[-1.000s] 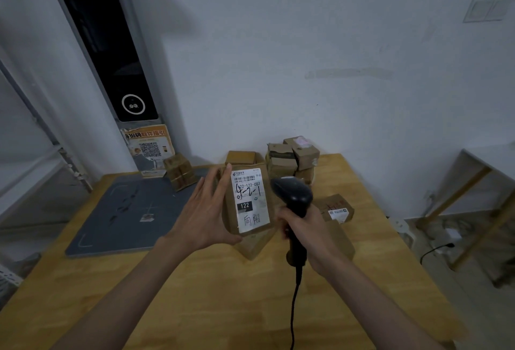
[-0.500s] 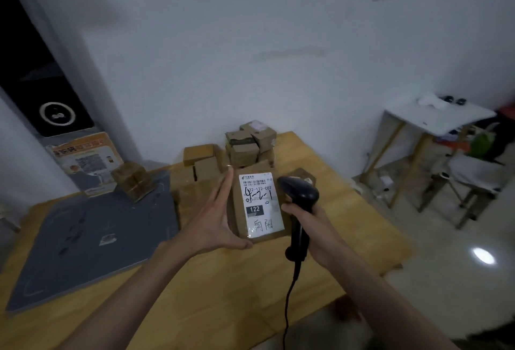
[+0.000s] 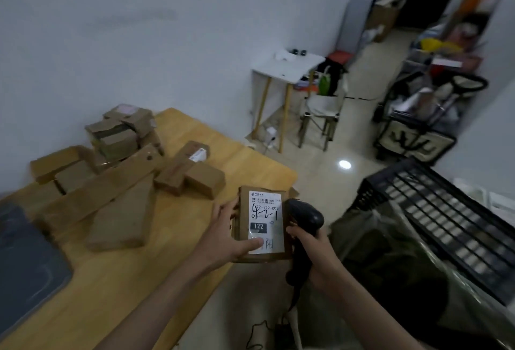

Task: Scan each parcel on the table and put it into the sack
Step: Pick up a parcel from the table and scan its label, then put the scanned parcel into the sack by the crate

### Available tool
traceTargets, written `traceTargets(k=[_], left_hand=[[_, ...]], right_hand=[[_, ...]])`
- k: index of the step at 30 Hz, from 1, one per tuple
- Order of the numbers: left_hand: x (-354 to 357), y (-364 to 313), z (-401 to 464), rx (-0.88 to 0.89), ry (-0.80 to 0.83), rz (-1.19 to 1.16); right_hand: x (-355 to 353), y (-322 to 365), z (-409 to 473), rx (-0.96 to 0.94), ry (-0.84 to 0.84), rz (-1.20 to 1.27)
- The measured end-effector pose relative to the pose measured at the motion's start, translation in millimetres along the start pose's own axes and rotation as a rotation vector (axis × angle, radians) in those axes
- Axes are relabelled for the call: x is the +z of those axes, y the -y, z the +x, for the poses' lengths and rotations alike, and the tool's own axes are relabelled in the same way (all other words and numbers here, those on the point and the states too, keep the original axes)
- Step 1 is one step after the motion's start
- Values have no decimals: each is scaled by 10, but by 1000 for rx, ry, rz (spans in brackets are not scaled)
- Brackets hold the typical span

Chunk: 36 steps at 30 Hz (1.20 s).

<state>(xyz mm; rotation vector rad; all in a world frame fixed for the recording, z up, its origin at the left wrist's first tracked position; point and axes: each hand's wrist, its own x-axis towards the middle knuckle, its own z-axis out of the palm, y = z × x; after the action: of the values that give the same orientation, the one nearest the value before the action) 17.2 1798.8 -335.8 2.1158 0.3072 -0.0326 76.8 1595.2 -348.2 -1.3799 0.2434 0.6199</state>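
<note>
My left hand [image 3: 227, 234] holds a small brown parcel [image 3: 263, 224] with a white label marked 122, thumb over the label's lower part, out past the table's right edge. Beside it my right hand [image 3: 316, 255] grips a black handheld scanner [image 3: 302, 220] whose head is close to the label's right side. The dark sack [image 3: 390, 255] hangs open at the lower right. Several more brown parcels [image 3: 122, 202] lie on the wooden table [image 3: 117, 280].
A black plastic crate [image 3: 434, 210] stands behind the sack. A dark mat [image 3: 25, 260] covers the table's left end. Across the tiled floor are a white side table [image 3: 289, 67], a folding chair [image 3: 323, 107] and a cart [image 3: 418, 127]. The scanner's cable hangs down to the floor.
The view has swung right. Both hands have carried the parcel and scanner from over the table to its right edge, toward the sack, which is now in view.
</note>
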Motion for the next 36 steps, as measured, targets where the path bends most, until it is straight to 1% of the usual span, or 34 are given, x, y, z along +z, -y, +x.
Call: traceTargets(k=[5,7,13,17,21,24,27,29,32,34,36], left_hand=[[622,-235,189,-43,195,34],[857,-314,270,-62,245,51],[1658,-407,375,-141,336,145],[2229,-372,430,-249,367,78],[2741,-341,557,-313,423,13],[3141,-339,748,-353,453,-19],[3564,-317,938,-367,467,-15],[3826,-309,1027,-380,479,-20],[4178,-255,1097,-457,513,-70],[4384,-194,1107,-523,521,-102],[4577,-144,1094,-578,534,-125]], right_hand=[[-636,-55,-123,47,-115,61],[-869,-99,-111,74,-164,65],[-1577,-443,-74,217,-240,55],[-2044,-646,4,296,-288,87],[-2480,-771,159,315,-385,60],[-2795,-801,278,318,-423,21],[-3063,-815,376,265,-420,-99],[-3188,-809,435,224,-419,-296],[-3357,-842,562,177,-403,-553],[-3481,-882,647,225,-376,-650],[-3620,-953,720,301,-349,-690]])
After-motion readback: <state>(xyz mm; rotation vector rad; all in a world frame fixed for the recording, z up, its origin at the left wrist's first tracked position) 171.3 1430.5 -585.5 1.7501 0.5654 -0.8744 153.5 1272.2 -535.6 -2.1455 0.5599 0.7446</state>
